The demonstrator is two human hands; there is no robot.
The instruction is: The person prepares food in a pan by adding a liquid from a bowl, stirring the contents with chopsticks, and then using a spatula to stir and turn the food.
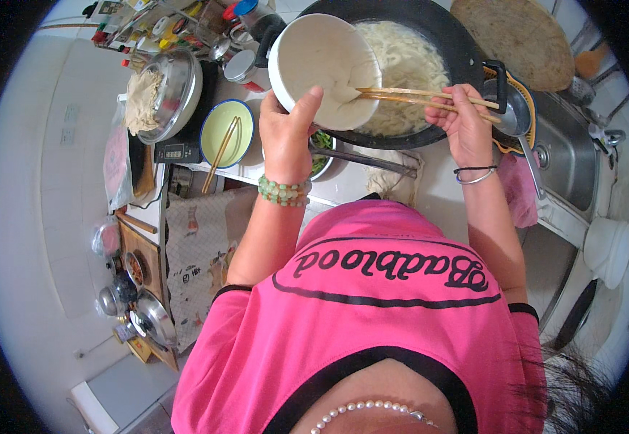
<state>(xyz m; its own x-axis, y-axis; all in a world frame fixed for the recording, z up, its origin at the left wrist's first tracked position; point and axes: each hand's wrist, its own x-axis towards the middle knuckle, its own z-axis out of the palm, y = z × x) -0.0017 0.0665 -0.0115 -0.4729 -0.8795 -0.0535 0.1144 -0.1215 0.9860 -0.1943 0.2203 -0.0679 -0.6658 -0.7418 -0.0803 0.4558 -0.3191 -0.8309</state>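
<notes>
My left hand (291, 133) grips the near left side of a white bowl (281, 59), thumb over the rim, and holds it tilted above the left part of a large dark wok (458, 49). Pale batter coats the inside of the bowl. In my right hand (462, 116) is a pair of wooden chopsticks (412, 96); their tips touch the batter near the bowl's right rim. Pale, soft pieces of dough (406, 59) lie in cloudy liquid in the wok.
A yellow-green bowl (228, 133) with chopsticks stands left, near a steel bowl (179, 97) holding dough. Leafy greens (321, 152) sit in a bowl below the wok. A ladle (515, 116) rests in a basket at right, beside the sink (569, 157). Jars (246, 70) stand behind.
</notes>
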